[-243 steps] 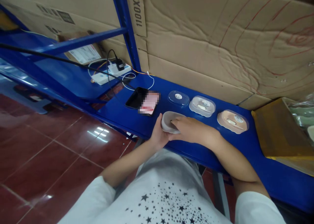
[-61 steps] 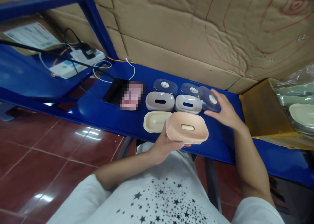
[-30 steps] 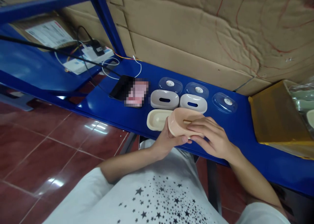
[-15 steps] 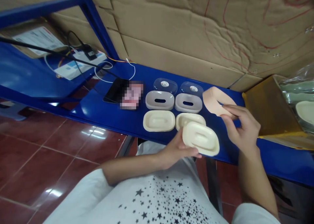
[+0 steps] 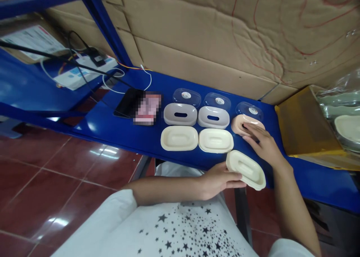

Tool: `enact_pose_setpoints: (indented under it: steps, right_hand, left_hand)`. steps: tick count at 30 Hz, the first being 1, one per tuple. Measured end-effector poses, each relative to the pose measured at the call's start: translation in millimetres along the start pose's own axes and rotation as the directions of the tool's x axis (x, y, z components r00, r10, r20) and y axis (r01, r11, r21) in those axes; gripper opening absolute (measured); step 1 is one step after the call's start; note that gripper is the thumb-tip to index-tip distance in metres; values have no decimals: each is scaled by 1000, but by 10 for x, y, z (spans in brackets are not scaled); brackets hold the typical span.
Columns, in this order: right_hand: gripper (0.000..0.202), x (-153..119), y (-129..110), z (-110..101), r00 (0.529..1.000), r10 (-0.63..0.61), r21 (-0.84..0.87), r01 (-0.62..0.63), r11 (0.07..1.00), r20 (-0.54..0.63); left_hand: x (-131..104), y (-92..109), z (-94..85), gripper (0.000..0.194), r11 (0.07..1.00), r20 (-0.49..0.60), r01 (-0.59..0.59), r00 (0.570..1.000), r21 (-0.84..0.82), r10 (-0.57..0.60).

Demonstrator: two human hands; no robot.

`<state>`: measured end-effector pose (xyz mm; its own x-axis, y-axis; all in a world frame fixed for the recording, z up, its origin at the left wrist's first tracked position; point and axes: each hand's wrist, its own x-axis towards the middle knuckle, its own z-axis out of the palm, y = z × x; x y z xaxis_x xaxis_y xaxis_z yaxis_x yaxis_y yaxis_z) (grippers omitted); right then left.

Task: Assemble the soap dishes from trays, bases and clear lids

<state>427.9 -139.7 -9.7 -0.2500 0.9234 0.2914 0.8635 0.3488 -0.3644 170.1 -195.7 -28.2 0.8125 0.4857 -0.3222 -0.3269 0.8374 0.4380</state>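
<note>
My left hand (image 5: 222, 181) grips a cream oval dish (image 5: 246, 170), tilted and held over the front edge of the blue table. My right hand (image 5: 263, 142) has its fingertips at the slot of a peach oval slotted tray (image 5: 239, 122), which sits on the table; the fingers cover part of it. Behind that tray lies a clear lid (image 5: 249, 110) with a round sticker. To the left stand two pale grey slotted trays (image 5: 180, 114), with two clear lids (image 5: 186, 96) behind them. Two more cream dishes (image 5: 179, 138) lie in front of the grey trays.
On the blue table (image 5: 112, 133), a dark object with a blurred pink front (image 5: 147, 108) lies left. An open cardboard box (image 5: 300, 125) with wrapped pale green items stands right. Cables and a white power strip (image 5: 81, 75) are at far left; a cardboard wall rises behind.
My right hand has lowered the peach tray onto the table in front of a clear lid. My left hand has moved right with its cream dish, uncovering the second cream dish.
</note>
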Motion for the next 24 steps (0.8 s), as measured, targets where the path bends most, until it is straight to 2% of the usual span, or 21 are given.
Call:
enact_pose_setpoints:
  steps: [3, 6, 9, 14, 17, 18, 19, 20, 21, 22, 23, 24]
  right_hand:
    - [50, -110, -314, -111, 1000, 9, 21, -9, 1000, 19]
    - [47, -363, -671, -184, 992, -46, 24, 44, 999, 119]
    - [44, -631, -871, -169, 982, -75, -14, 79, 997, 173]
    - [41, -886, -817, -124, 988, -65, -38, 71, 997, 142]
    - [42, -925, -696, -129, 993, -49, -26, 52, 998, 110]
    - [41, -926, -651, -124, 995, -39, -38, 42, 998, 95]
    - [41, -925, -604, -114, 997, -27, -52, 31, 998, 78]
    - [40, -921, -557, -98, 998, -15, -66, 19, 998, 60]
    - [38, -916, -510, -78, 999, -3, -76, 6, 997, 46]
    - [37, -911, -467, -55, 999, 6, -80, -3, 997, 32]
    - [35, -904, -430, -34, 1000, 12, -78, -10, 997, 22]
    - [34, -896, -400, -14, 1000, 16, -75, -15, 997, 16]
  left_hand:
    - [5, 24, -20, 51, 1000, 4, -19, 1000, -18, 19]
    - [9, 29, -30, 54, 999, 18, -42, 999, -28, 42]
    - [24, 18, -32, 58, 999, 13, -51, 999, -13, 51]
    - [26, -4, -70, 65, 999, 54, -19, 998, 40, 16]
    - [-143, 78, -161, 61, 959, 91, 8, 995, 285, -35]
    - [-239, 135, -209, 57, 901, 131, -49, 991, 431, -9]
    - [-345, 206, -265, 53, 806, 194, -167, 979, 567, 67]
    - [-453, 287, -328, 48, 659, 230, -305, 952, 687, 201]
    - [-554, 372, -396, 46, 450, 266, -412, 897, 792, 354]
    - [-638, 455, -466, 46, 219, 319, -459, 823, 861, 470]
    - [-699, 531, -535, 46, 12, 354, -431, 757, 902, 549]
    - [-735, 593, -601, 47, -156, 379, -357, 729, 921, 569]
